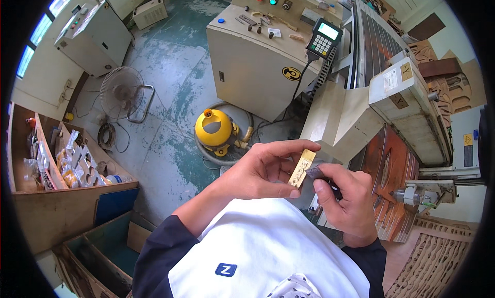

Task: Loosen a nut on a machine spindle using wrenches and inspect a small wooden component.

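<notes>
Close to our chest, our left hand (263, 169) pinches a small pale carved wood piece (301, 168) between thumb and fingers, held upright. Our right hand (348, 200) grips a small dark tool (315, 172), tip touching the wood piece. Beyond, on the floor, we see a yellow canister (214, 128) with hose, then a beige control cabinet (252, 61) with a handheld keypad controller (324, 38).

Floor (175, 76): worn concrete with patchy green paint. Standing directly on it: a yellow canister (214, 127) with a hose coiled behind; a white pedestal fan (121, 92); a beige control cabinet (252, 61); a grey cabinet (95, 35); a small white box (150, 12); what appeared to be a cable coil (105, 135).
</notes>
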Demonstrator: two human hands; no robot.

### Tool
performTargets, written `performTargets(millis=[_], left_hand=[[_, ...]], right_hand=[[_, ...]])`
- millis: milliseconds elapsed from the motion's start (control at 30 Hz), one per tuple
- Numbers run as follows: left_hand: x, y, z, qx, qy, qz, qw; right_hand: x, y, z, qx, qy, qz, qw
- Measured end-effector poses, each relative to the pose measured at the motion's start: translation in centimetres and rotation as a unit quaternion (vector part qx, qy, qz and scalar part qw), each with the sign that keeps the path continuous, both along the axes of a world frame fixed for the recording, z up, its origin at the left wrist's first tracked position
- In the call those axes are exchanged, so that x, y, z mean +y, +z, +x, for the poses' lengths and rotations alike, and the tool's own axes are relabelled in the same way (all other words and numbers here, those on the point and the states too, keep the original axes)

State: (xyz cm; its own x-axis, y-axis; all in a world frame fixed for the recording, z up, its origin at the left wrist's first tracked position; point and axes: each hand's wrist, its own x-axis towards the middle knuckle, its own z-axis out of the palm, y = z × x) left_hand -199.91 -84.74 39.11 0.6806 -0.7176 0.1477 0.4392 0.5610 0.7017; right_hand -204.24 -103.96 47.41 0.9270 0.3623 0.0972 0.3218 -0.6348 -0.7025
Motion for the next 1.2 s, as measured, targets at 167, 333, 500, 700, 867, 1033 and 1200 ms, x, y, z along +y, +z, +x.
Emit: performTargets(millis=[167,333,500,700,867,1033,1200], left_hand=[[-0.8,-0.1,0.0,-0.010,0.012,0.011,1.000],[-1.6,0.3,-0.4,0.012,0.044,0.025,0.999],[-1.9,0.4,-0.4,0.006,0.031,0.029,0.999],[-2.2,0.3,-0.7,0.004,0.037,0.032,0.999],[-2.1,0.2,-0.8,-0.005,0.050,0.048,0.998],[-2.0,-0.1,-0.9,0.004,0.057,0.047,0.997],[-1.7,0.1,-0.9,0.044,0.046,0.059,0.996]], right_hand=[[-1.1,-0.9,-0.2,0.030,-0.048,0.043,0.997],[-1.6,-1.5,-0.2,0.052,-0.068,0.096,0.992],[-2.0,-2.2,-0.1,0.036,-0.038,0.136,0.989],[-2.4,-2.1,-0.1,0.053,-0.040,0.122,0.990],[-2.5,-2.3,0.0,0.029,-0.030,0.110,0.993],[-2.2,-2.1,-0.1,0.045,-0.050,0.117,0.991],[-2.1,-1.9,0.0,0.050,-0.070,0.109,0.990]])
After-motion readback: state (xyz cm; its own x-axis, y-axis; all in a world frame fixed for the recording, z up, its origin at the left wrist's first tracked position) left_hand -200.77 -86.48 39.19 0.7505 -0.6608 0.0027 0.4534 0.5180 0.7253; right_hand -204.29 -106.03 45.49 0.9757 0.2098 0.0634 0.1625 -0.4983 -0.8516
